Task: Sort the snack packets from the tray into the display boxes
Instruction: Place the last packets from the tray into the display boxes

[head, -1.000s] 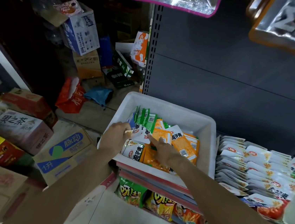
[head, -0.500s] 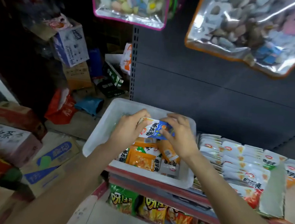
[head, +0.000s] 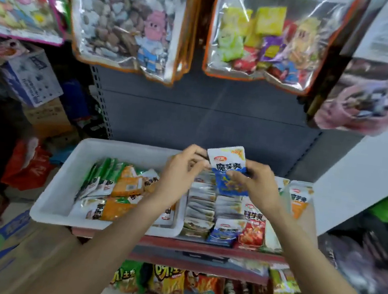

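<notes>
Blue-and-white foil snack packet [head: 229,175], pinched between left hand [head: 180,172] and right hand [head: 256,185], hangs above filled display boxes [head: 226,213]; white plastic tray [head: 61,194] remains well stocked, so sorting looks far from finished.

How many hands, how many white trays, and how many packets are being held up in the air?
Hands: 2, the left hand and the right hand
White tray: 1
Packet held up: 1
Total: 4
</notes>
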